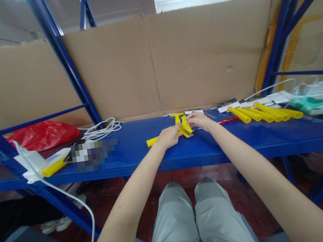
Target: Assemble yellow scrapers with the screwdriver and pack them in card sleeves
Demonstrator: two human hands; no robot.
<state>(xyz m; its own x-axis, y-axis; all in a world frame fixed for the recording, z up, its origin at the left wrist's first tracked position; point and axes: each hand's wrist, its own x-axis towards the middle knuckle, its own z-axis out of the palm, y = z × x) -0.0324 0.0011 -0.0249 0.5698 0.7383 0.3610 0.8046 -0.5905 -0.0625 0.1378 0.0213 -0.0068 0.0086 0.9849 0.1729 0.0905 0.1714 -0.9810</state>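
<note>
Fingers of the left hand (168, 137) are curled on the yellow plastic piece (186, 127) at middle of the blue metal shelf (136, 155); right hand's (200, 121) fingers bend at its right side, their pinch unclear. Yellow cylindrical tubes (266, 112) lie right.

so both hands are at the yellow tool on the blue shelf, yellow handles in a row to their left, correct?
The row of yellow handles lies to their right, not left, as the head view shows; left hand and right hand are at the yellow tool on the blue shelf.
</note>
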